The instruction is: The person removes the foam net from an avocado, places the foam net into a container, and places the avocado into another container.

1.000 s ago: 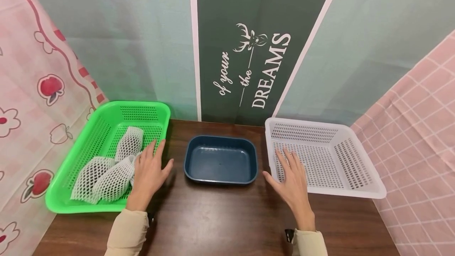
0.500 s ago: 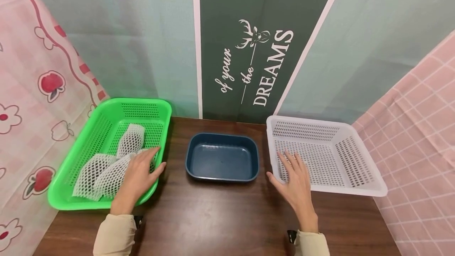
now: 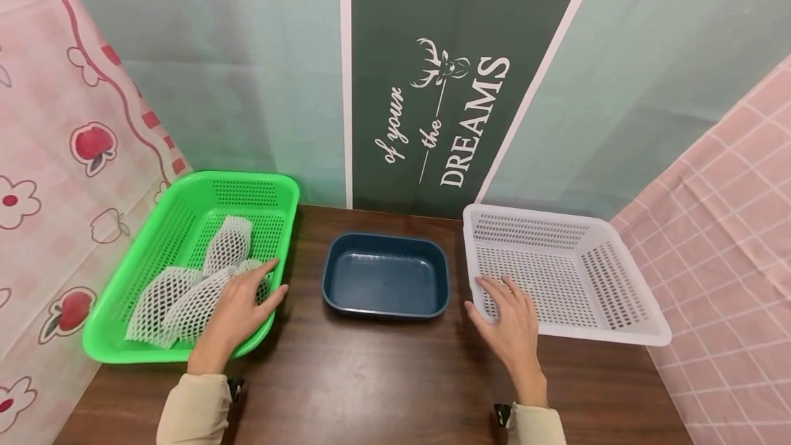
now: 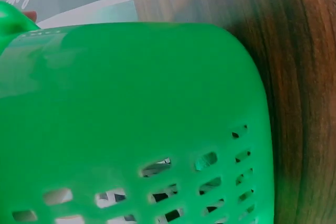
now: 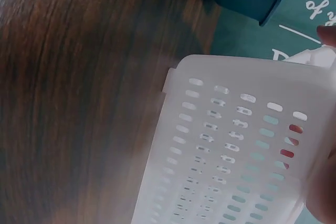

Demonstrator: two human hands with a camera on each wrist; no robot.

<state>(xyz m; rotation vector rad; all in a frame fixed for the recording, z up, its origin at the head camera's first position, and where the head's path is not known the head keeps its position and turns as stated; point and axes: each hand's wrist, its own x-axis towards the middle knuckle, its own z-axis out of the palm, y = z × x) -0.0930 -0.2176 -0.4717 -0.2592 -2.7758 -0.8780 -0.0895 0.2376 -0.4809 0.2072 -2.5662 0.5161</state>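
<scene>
My left hand [image 3: 237,311] lies over the near right part of the green basket [image 3: 101,321], its index finger and thumb extended toward the right rim. Beneath it are several bulging white foam net sleeves [image 3: 194,307]; the hand partly covers one sleeve [image 3: 264,288]. The left wrist view is mostly the basket's outer wall [image 4: 136,87], with a fingertip [image 4: 30,15] past the rim. My right hand [image 3: 513,328] is over the near left corner of the white basket [image 3: 624,332], fingers spread and thumb outside the rim. Its fingers [image 5: 328,35] show at the right wrist view's edge.
A dark blue tray [image 3: 386,311] stands between the two baskets on the brown wooden table [image 3: 371,383]. Behind them hangs a green printed cloth [image 3: 395,26]. Pink patterned cloths [image 3: 55,239] close off the left and right sides.
The left hand has moved left and down over the green basket and its sleeves, then stayed nearly still. The right hand's fingers have drawn back slightly toward the white basket's near left corner.
</scene>
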